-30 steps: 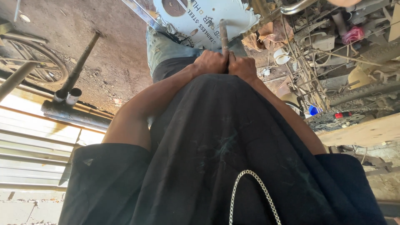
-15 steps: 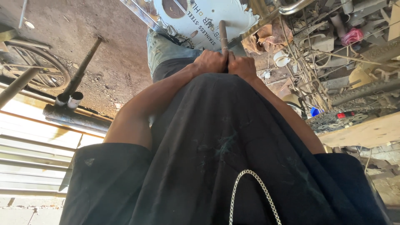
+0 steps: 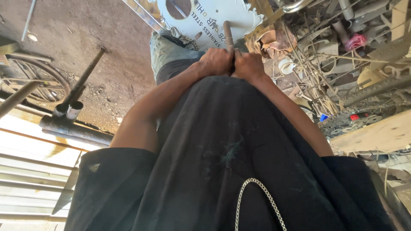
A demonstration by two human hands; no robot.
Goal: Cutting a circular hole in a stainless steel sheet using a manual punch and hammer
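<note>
My left hand and my right hand are clasped side by side around a thin rusty metal rod. The rod sticks out past my knuckles toward a white metal sheet with a round hole in it. My black shirt fills the lower part of the view and hides the rod's near end. A silver chain hangs over the shirt.
A dirt floor lies to the left, with a long dark pipe, a slanted handle and a wheel. To the right is a heap of scrap metal and a wooden plank.
The view has shifted slightly; both hands keep the same grip on the rod in the same place.
</note>
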